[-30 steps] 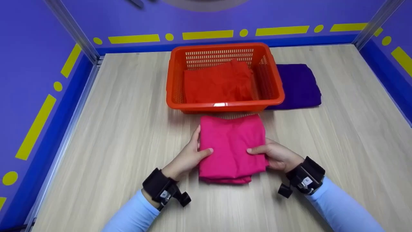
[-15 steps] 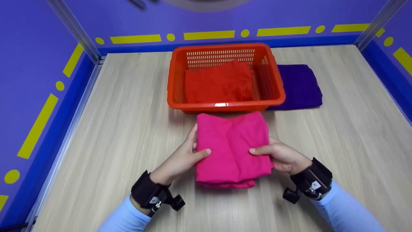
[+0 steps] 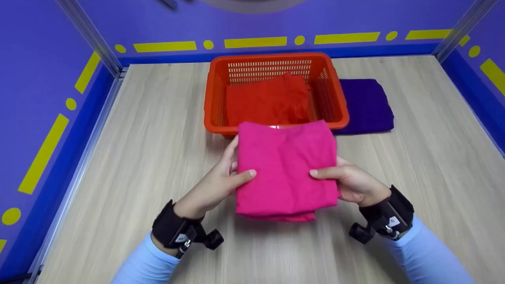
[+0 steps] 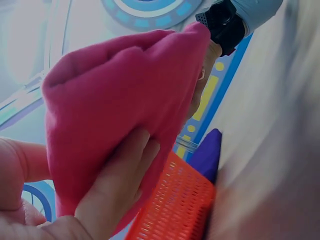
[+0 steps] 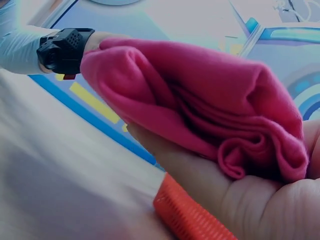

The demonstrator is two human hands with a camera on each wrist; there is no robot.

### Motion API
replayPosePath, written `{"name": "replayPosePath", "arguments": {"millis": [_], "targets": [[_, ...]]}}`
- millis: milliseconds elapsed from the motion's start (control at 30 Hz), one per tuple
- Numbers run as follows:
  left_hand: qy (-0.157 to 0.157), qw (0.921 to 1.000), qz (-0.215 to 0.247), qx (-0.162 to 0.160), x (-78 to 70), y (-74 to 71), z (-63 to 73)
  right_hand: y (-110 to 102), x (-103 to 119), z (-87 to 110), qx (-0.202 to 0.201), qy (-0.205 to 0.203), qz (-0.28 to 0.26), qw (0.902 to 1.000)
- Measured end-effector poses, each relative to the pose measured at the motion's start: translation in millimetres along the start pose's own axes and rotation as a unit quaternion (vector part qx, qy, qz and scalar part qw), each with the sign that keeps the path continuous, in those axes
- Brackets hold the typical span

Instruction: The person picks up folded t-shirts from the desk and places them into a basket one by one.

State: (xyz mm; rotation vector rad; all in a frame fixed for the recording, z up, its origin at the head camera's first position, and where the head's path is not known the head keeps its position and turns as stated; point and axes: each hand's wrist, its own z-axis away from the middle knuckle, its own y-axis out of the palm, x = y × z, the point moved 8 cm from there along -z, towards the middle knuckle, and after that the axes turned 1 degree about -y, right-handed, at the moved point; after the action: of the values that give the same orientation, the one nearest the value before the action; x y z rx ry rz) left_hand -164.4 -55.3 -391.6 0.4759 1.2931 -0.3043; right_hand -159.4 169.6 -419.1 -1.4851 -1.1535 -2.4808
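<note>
Nearest, on the near side of the basket, two pale blue sleeves reach in toward it. The person's left hand and right hand grip a folded pink cloth from opposite edges, each with the thumb laid on top and the other fingers going underneath. The cloth is in front of the basket and appears raised off the worktop; from the head camera its far edge overlaps the basket's near rim, though whether they touch cannot be told.

The fabric looks light and soft, with enough folded thickness to lie fairly flat between the hands but little stiffness of its own. It should not be fragile, nor very slippery; the likelier trouble is layers sliding over one another. The right wrist view shows loose, curling folds at one edge, so a hold there does best when it takes in every layer. Gripping both sides, with fingers spread beneath, seems a sound choice; one corner alone would probably let it sag and unfold.

Farther off, a red cloth lies inside the basket, and a folded purple cloth rests just beside its right side. Behind the basket stands the back wall.
</note>
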Motion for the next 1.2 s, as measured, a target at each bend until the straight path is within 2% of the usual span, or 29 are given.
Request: {"name": "replayPosePath", "arguments": {"millis": [267,500,700,867,1100,1200], "targets": [[0.028,0.9988,0.022,-0.032,-21.6,-6.8,-16.0,1.6,32.3,-16.0,-0.009,-0.041,0.000,0.9991],[0.043,0.9976,0.006,-0.055,-38.5,-14.6,-33.6,0.0,59.1,-34.1,-0.020,-0.055,0.011,0.9983],[0.040,0.9963,0.019,-0.074,-53.3,-23.7,-45.0,0.5,83.7,-49.9,-0.021,-0.066,0.021,0.9974],[0.044,0.9951,0.052,-0.072,-63.9,-30.4,-58.4,-2.8,100.9,-63.7,-0.033,-0.074,0.029,0.9963],[0.047,0.9917,0.081,-0.088,-75.5,-44.8,-78.4,-4.1,117.2,-85.6,-0.021,-0.080,-0.015,0.9964],[0.048,0.9905,0.082,-0.099,-79.7,-51.4,-85.9,-6.6,122.9,-92.4,-0.035,-0.081,-0.011,0.9960]]}}
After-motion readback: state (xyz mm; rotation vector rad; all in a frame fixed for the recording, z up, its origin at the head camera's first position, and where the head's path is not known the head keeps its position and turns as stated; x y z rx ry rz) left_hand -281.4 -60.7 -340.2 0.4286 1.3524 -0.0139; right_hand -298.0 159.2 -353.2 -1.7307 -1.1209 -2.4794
